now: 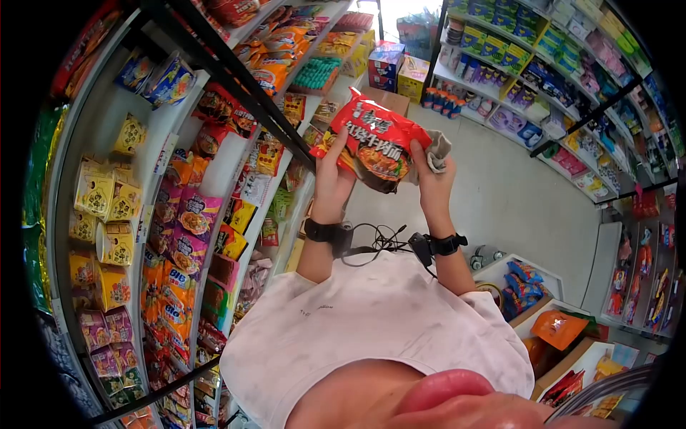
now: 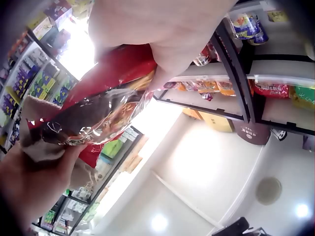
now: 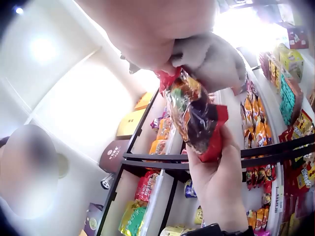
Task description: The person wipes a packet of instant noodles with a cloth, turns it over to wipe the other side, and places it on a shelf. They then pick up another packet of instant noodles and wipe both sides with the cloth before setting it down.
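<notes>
A red instant noodle packet (image 1: 379, 139) is held up in front of the chest between both hands, its printed front facing the head camera. My left hand (image 1: 334, 184) grips its left end, thumb on the front. On the other end, my right hand (image 1: 434, 189) pinches the packet and also holds a crumpled grey cloth (image 1: 438, 149) against it. From the left wrist view, the cloth (image 2: 42, 123) bunches between the right hand (image 2: 42, 179) and the wrapper. The right wrist view shows the left hand (image 3: 216, 177) around the packet's far end (image 3: 197, 115).
Shelves of noodle packets (image 1: 175, 293) and boxed cups (image 1: 107, 189) rise close on the left, with a black post (image 1: 246, 86) in front. Shelves (image 1: 514, 71) of packaged goods stand across the grey floor (image 1: 493, 179). Bins (image 1: 525, 286) of snacks sit at the lower right. Cables (image 1: 382, 236) hang between the wrists.
</notes>
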Motion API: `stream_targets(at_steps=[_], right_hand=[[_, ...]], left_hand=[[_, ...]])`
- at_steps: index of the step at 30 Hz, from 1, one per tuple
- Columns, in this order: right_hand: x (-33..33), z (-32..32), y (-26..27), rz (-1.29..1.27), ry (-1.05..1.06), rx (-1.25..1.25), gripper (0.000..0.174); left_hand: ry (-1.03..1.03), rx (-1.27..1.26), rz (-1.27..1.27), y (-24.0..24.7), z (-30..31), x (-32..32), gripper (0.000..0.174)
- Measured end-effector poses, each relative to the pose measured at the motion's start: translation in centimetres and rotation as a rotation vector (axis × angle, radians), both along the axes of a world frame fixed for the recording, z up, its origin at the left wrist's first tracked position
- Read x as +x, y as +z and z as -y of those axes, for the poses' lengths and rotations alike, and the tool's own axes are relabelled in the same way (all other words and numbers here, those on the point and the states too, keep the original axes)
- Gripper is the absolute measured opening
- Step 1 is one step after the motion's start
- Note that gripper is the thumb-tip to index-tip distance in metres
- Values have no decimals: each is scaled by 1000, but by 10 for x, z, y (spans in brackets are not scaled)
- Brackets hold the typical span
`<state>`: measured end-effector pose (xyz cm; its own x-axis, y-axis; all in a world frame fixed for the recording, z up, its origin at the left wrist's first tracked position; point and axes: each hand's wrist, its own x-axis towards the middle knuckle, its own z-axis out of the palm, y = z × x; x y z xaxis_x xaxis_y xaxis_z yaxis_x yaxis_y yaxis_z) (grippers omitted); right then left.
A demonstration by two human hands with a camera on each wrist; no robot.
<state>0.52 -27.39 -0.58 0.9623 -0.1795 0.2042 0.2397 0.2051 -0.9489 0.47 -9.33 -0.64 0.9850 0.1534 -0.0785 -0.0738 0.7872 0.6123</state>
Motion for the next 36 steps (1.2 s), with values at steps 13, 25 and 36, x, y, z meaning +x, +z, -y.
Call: stream_targets(at_steps=[13, 25, 36], right_hand=[[-20, 71, 0, 388, -29, -426, 44], [-37, 3, 8, 393, 138, -477, 60], [-54, -17, 38, -169, 345, -308, 27]], left_hand=[[-329, 91, -163, -9, 54, -27, 55], [-152, 60, -12, 47, 45, -49, 47], [-85, 161, -19, 47, -31, -61, 39]])
